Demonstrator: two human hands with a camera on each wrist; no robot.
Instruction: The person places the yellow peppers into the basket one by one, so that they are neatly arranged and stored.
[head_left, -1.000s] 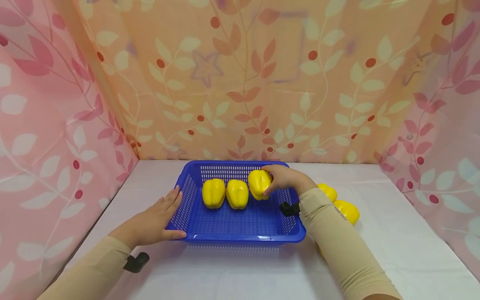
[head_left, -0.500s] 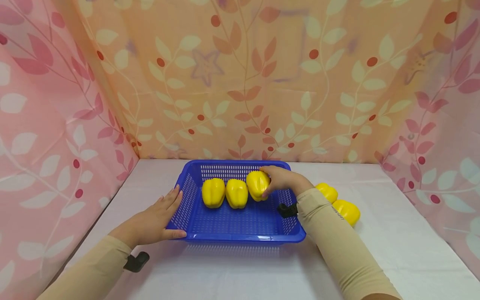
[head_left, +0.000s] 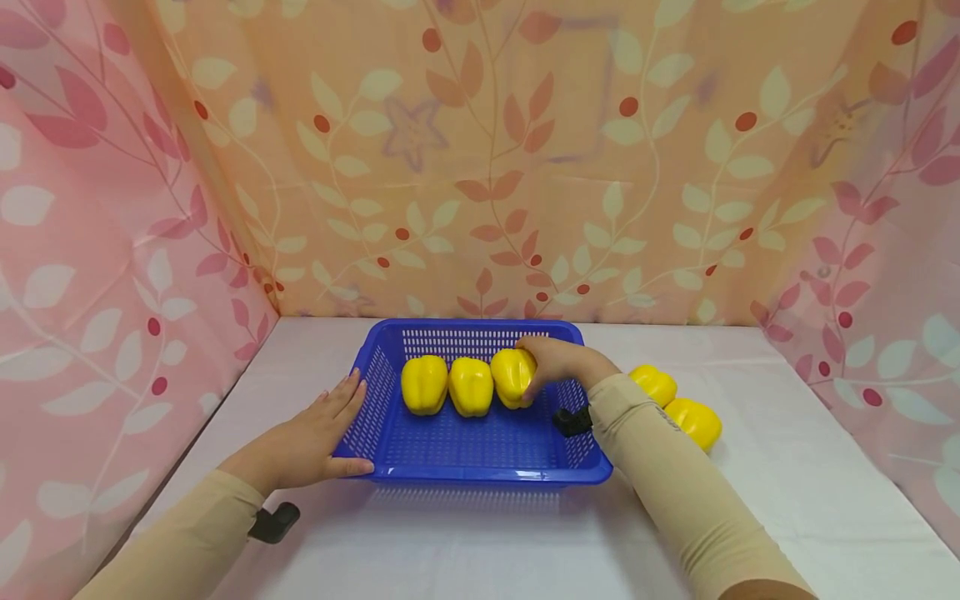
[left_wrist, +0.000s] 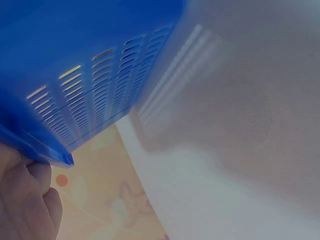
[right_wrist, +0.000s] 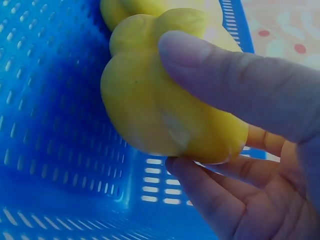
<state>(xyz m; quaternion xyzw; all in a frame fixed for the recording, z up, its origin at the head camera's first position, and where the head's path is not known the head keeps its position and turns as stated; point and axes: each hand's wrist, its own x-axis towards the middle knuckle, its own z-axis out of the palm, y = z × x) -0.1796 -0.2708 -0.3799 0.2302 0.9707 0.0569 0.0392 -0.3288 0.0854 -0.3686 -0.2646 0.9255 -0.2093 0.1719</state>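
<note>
In the head view a blue plastic basket (head_left: pixel 472 477) holds three yellow bell peppers in a row: a left pepper (head_left: pixel 424 385), a middle pepper (head_left: pixel 471 388) and a right pepper (head_left: pixel 512 377). My right hand (head_left: pixel 562 364) grips the right one. The right wrist view shows the thumb (right_wrist: pixel 200 60) on that bell pepper (right_wrist: pixel 145 95), with fingers on its other side. My left hand (head_left: pixel 311 437) rests on the basket's left rim, fingers straight and thumb along the front rim. In the left wrist view, part of this hand (left_wrist: pixel 27 197) touches the rim beside the slotted wall (left_wrist: pixel 100 75).
Right of the basket, partly behind the right forearm, lie two more yellow bell peppers, a rear pepper (head_left: pixel 654 385) and a front pepper (head_left: pixel 695 423). They sit on a white-covered table (head_left: pixel 810 467). Floral cloth (head_left: pixel 487 167) encloses the back and sides.
My right hand has moved slightly left and down with its bell pepper, deeper into the basket and closer to the middle pepper. My left hand has stayed on the rim.
</note>
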